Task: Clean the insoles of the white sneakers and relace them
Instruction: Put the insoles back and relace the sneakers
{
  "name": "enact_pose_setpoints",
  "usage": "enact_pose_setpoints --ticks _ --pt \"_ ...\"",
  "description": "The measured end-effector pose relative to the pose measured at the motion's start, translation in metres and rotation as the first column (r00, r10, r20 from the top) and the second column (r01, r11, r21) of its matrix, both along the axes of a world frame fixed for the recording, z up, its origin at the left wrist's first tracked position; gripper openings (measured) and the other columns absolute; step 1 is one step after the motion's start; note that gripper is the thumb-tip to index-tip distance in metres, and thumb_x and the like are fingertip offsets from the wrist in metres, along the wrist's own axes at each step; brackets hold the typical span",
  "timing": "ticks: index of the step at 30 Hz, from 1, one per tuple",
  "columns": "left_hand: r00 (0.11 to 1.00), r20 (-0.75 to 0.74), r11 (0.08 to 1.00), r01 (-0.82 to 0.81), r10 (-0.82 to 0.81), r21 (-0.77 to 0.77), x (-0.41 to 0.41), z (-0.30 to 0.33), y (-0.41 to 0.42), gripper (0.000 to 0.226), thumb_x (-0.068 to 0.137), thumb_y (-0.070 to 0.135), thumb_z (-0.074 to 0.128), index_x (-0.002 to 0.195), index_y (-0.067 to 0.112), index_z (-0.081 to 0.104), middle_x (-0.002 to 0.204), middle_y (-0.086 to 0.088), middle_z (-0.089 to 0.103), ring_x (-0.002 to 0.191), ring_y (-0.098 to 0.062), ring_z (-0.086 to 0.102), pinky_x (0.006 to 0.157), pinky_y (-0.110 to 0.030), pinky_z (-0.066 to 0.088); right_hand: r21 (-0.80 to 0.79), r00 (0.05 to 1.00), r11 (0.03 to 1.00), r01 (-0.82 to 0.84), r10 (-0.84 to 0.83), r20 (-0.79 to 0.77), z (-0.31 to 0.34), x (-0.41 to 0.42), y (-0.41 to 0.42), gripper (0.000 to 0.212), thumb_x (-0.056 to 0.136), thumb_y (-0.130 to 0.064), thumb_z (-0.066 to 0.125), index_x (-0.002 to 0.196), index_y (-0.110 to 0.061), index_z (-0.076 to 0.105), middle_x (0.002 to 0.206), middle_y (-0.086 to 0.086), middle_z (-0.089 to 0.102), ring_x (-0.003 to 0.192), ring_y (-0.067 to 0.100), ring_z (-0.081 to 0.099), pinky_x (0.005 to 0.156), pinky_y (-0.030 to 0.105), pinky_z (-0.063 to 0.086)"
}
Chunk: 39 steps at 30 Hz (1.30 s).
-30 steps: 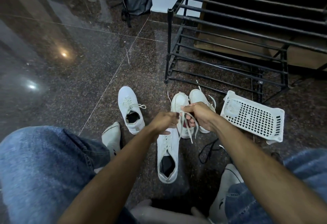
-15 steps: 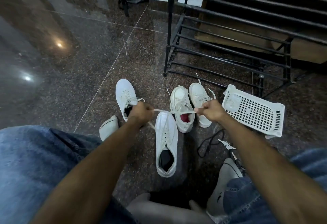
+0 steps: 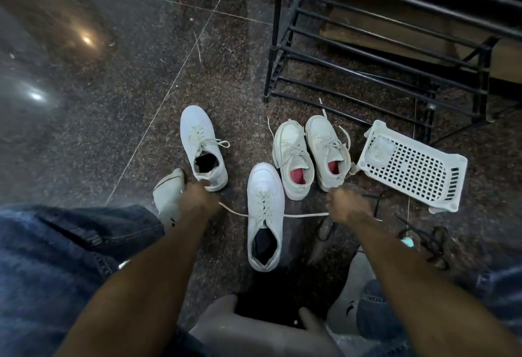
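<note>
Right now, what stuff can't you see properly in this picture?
- Head view: the left hand and right hand are motion-blurred, so how the fingers pinch the lace is unclear.
- The insole inside the near sneaker is lost in dark shadow.
- The shoe rack is cut off by the top and right edges.
- The dark cords by the right arm are too tangled to identify.
</note>
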State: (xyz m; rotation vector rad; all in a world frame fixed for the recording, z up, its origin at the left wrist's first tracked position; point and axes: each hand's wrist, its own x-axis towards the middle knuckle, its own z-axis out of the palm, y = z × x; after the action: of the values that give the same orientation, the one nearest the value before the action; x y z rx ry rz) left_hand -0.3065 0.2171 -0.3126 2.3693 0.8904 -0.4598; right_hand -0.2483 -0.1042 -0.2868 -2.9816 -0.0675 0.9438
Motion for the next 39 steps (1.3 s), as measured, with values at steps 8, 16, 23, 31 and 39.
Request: enact_pose_setpoints --ticks 8,16,23,31,39 --pt "0.933 0.0 0.907 0.348 -0.359 -0.238 -0.03 -0.012 -0.083 0.019 0.082 0.017 0.05 0.079 0.016 0.069 0.092 -0.011 0.068 0.087 -0.032 0.063 0.075 -0.039 0.053 0.384 0.993 0.923 0.006 0.041 -0.112 -0.048 -0.055 0.081 0.02 0.095 -0.024 0.046 0.107 -0.016 0.061 0.114 0.009 0.058 0.108 0.033 0.057 0.086 0.042 0.049" --pt "0.963 -0.175 0.975 0.218 -0.206 0.049 -0.025 -0.022 -0.057 0.026 0.089 0.025 0.05 0.103 0.02 0.071 0.107 -0.01 0.069 0.099 -0.035 0.066 0.084 -0.041 0.055 0.225 0.995 0.972 -0.063 0.08 -0.066 -0.042 -0.041 0.064 0.017 0.086 -0.021 0.054 0.093 -0.023 0.07 0.105 0.004 0.071 0.101 0.029 0.064 0.084 0.033 0.049" --pt "0.898 -0.415 0.955 0.015 -0.143 -0.295 -0.004 -0.024 -0.024 0.029 0.084 0.013 0.066 0.111 0.0 0.066 0.108 -0.015 0.067 0.095 -0.031 0.065 0.075 -0.031 0.054 0.398 0.875 0.901 0.173 0.045 -0.481 -0.033 -0.011 0.032 0.016 0.08 -0.008 0.067 0.073 -0.021 0.075 0.064 -0.014 0.068 0.068 0.0 0.063 0.067 0.018 0.05" --pt "0.897 -0.356 0.226 -0.416 0.262 -0.881 0.009 -0.008 -0.044 0.015 0.098 0.013 0.046 0.094 0.009 0.06 0.086 -0.001 0.068 0.092 -0.017 0.062 0.076 -0.028 0.045 0.593 0.594 0.08 0.801 -0.234 -0.77 -0.018 -0.01 0.049 0.024 0.088 0.003 0.049 0.066 -0.004 0.057 0.087 0.014 0.07 0.097 0.03 0.067 0.106 0.047 0.042" --pt "0.605 -0.428 -0.146 -0.458 0.671 -0.877 0.005 -0.025 -0.1 0.024 0.098 0.007 0.05 0.115 0.021 0.059 0.092 -0.002 0.067 0.071 -0.017 0.061 0.064 -0.028 0.051 0.441 0.38 -0.494 0.749 -0.225 -0.897 -0.015 -0.017 0.094 0.024 0.09 -0.013 0.045 0.069 -0.009 0.053 0.055 0.005 0.052 0.051 0.018 0.05 0.065 0.034 0.048"
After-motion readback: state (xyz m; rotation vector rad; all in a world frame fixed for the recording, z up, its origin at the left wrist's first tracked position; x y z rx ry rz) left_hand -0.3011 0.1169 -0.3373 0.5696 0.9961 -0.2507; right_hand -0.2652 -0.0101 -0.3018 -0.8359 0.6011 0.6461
